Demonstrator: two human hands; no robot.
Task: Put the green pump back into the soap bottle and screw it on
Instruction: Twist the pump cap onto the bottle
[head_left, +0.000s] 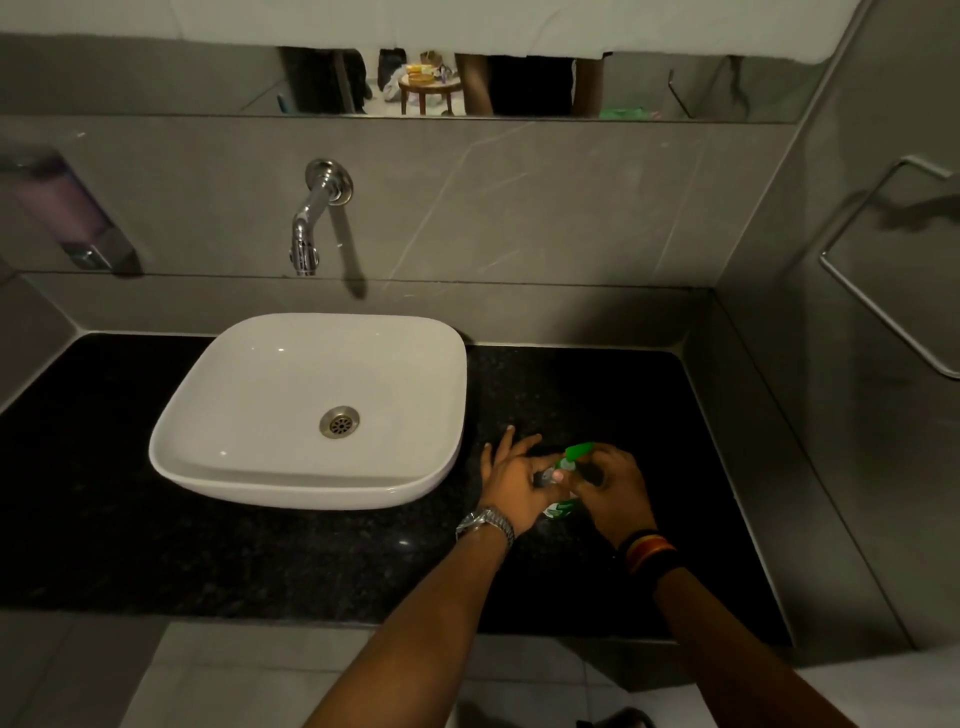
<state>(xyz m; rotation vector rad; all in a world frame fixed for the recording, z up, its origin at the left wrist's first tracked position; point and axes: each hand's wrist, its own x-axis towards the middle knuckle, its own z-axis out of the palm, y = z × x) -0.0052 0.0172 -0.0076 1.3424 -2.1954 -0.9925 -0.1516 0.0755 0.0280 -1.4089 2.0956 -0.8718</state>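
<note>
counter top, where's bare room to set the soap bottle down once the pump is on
Bare counter runs behind both hands to the back wall and right to the side wall; another patch lies left of the sink. Crowded only where the left hand and right hand hold the soap bottle.

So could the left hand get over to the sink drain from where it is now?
Probably yes: the left hand is on the soap bottle just right of the sink, and nothing lies between it and the drain.
</note>
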